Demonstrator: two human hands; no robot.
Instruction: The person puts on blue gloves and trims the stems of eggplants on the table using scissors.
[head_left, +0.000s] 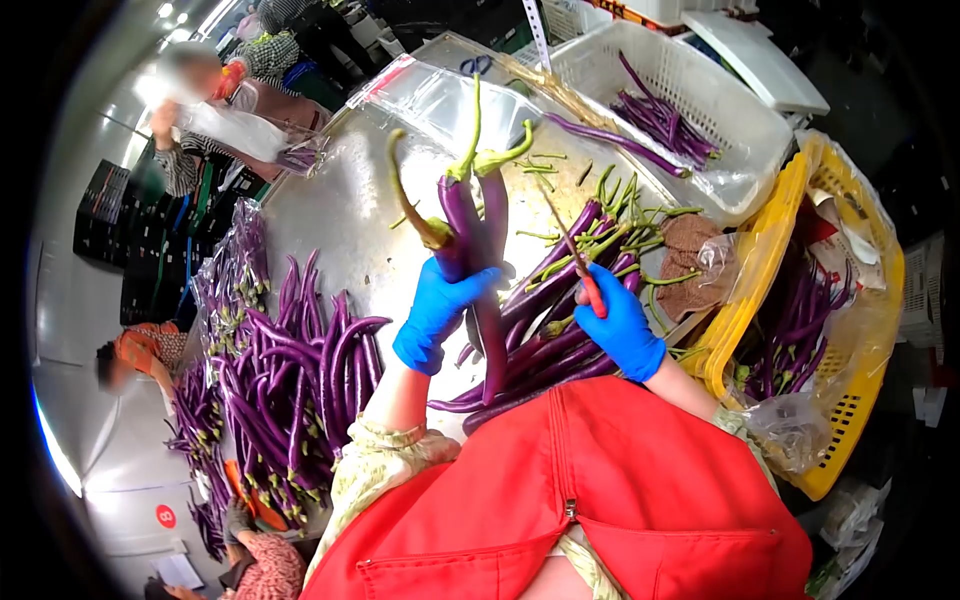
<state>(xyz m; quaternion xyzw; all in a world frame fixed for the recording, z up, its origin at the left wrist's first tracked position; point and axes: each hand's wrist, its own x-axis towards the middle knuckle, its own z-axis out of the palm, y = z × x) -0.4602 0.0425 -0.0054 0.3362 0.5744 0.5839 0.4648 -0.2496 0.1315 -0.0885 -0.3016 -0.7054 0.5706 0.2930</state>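
Observation:
Wearing a blue glove, my left hand (447, 305) is wrapped round a few long purple eggplants (462, 225), held upright with their green stems at the top. My right hand (622, 325), also gloved in blue, grips the red handle of a small knife (590, 290), whose thin blade points up and to the left. Between and below my hands lie more eggplants (540, 365) on the metal table (340, 215). Cut green stems (635, 215) are scattered beyond my right hand.
A large eggplant pile (300, 375) lies at the left. At the right stand a yellow basket (770, 270) and a white crate (735, 195) holding eggplants. A brown cloth (690, 262) lies beside the basket. One co-worker (255, 110) holds a bag at the upper left; others are at the left.

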